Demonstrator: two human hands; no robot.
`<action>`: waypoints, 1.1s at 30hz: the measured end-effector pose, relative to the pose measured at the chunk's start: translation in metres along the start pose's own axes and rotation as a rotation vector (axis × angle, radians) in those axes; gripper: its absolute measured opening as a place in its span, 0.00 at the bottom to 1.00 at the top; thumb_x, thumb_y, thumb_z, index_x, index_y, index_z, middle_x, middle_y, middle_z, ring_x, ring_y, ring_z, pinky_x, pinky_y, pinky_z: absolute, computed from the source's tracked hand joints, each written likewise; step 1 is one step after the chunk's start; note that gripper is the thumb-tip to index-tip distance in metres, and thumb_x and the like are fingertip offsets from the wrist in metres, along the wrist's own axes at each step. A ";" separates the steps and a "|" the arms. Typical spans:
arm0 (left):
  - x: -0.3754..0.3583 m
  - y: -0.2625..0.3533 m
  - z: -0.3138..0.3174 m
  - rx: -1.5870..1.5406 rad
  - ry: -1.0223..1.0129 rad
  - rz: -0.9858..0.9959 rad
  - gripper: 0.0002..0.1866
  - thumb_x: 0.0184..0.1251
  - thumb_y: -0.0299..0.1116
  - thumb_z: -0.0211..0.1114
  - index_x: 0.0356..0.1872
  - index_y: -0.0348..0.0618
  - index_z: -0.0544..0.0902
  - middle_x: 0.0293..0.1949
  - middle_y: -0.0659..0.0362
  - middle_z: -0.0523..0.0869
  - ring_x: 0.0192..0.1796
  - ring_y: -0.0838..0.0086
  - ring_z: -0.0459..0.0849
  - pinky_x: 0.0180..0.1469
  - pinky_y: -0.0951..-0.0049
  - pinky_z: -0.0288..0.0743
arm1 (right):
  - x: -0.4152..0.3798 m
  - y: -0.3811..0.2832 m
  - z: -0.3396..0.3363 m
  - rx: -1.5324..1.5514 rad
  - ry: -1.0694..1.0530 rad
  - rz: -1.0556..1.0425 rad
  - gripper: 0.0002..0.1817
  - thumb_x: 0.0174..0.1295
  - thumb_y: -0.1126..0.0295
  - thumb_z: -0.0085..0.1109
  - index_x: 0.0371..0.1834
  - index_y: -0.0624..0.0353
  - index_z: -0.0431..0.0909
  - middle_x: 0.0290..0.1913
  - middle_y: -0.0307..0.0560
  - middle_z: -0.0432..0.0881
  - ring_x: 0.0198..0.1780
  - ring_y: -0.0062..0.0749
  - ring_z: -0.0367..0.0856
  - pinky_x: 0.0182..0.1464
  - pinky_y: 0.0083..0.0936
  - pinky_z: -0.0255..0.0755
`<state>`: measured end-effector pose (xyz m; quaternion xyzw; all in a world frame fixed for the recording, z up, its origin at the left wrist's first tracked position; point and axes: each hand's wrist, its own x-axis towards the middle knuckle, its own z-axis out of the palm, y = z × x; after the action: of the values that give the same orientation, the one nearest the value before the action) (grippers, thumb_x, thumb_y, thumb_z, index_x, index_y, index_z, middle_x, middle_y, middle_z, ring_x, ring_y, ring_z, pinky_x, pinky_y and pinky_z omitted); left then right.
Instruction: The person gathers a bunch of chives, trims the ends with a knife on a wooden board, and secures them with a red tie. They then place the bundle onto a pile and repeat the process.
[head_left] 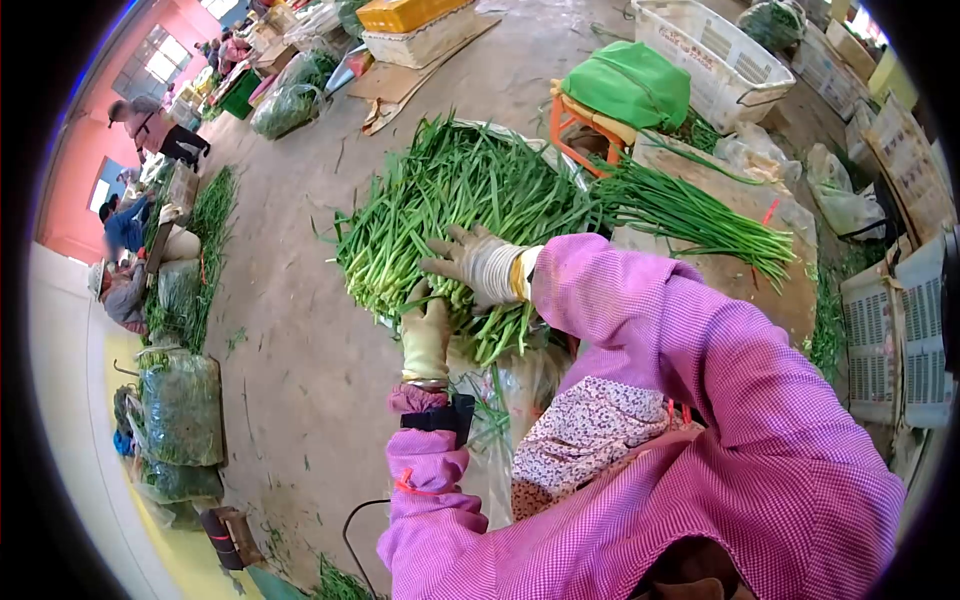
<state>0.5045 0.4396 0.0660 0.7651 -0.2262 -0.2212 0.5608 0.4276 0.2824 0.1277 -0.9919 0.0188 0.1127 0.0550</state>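
A large heap of green leafy stalks lies in front of me, its pale cut ends toward the lower left. My right hand, in a grey-white glove, rests on top of the pale ends with its fingers spread. At the near edge of the heap is my left hand, in a cream glove, its fingertips against the stalk ends and partly hidden among them. Whether it grips any stalks cannot be made out. To the right, a bundle of long green stalks lies on a flat board.
An orange stool with a green cloth stands beyond the heap. Behind it is a white crate. Wrapped bales line the left wall, where several people sit or bend. Grey crates stand at the right.
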 end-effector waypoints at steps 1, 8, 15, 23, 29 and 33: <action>-0.004 0.007 -0.001 0.001 -0.035 -0.043 0.22 0.68 0.28 0.54 0.62 0.34 0.76 0.46 0.56 0.83 0.40 0.77 0.78 0.43 0.76 0.74 | 0.003 0.000 -0.005 0.016 -0.042 -0.004 0.56 0.47 0.51 0.76 0.79 0.38 0.50 0.80 0.44 0.50 0.79 0.53 0.50 0.75 0.53 0.53; 0.000 -0.004 -0.009 -0.442 -0.101 0.062 0.23 0.72 0.26 0.54 0.67 0.37 0.72 0.55 0.55 0.80 0.49 0.76 0.77 0.55 0.75 0.73 | 0.014 0.032 0.015 0.263 0.250 -0.083 0.41 0.48 0.57 0.72 0.69 0.43 0.67 0.75 0.43 0.63 0.71 0.50 0.64 0.73 0.43 0.60; 0.003 0.011 -0.005 0.334 0.032 0.012 0.23 0.69 0.34 0.57 0.64 0.37 0.75 0.56 0.43 0.82 0.55 0.58 0.81 0.59 0.65 0.74 | 0.016 0.019 0.008 0.124 0.236 -0.021 0.45 0.45 0.58 0.74 0.71 0.44 0.66 0.75 0.48 0.62 0.73 0.52 0.61 0.74 0.46 0.58; 0.005 0.014 0.013 0.122 0.054 0.190 0.22 0.69 0.33 0.60 0.62 0.35 0.75 0.52 0.49 0.84 0.50 0.63 0.83 0.55 0.66 0.76 | 0.026 0.040 0.008 0.274 0.247 -0.105 0.40 0.45 0.58 0.74 0.67 0.43 0.71 0.70 0.49 0.68 0.71 0.49 0.65 0.72 0.47 0.61; 0.021 -0.005 0.002 0.303 0.142 0.329 0.23 0.69 0.36 0.63 0.60 0.33 0.75 0.54 0.50 0.83 0.54 0.64 0.81 0.58 0.66 0.74 | 0.023 0.063 0.004 0.637 0.476 -0.060 0.34 0.46 0.68 0.73 0.61 0.54 0.74 0.52 0.54 0.80 0.56 0.48 0.79 0.62 0.36 0.72; 0.011 0.053 0.003 0.646 0.191 0.489 0.28 0.65 0.44 0.64 0.61 0.36 0.76 0.54 0.42 0.82 0.54 0.48 0.80 0.60 0.56 0.72 | 0.013 0.073 -0.002 0.867 0.501 0.004 0.33 0.52 0.67 0.72 0.63 0.55 0.71 0.51 0.51 0.83 0.55 0.37 0.82 0.61 0.31 0.73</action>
<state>0.5068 0.4166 0.1153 0.8425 -0.4059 0.0729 0.3466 0.4370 0.2091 0.1188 -0.8745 0.0783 -0.1468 0.4556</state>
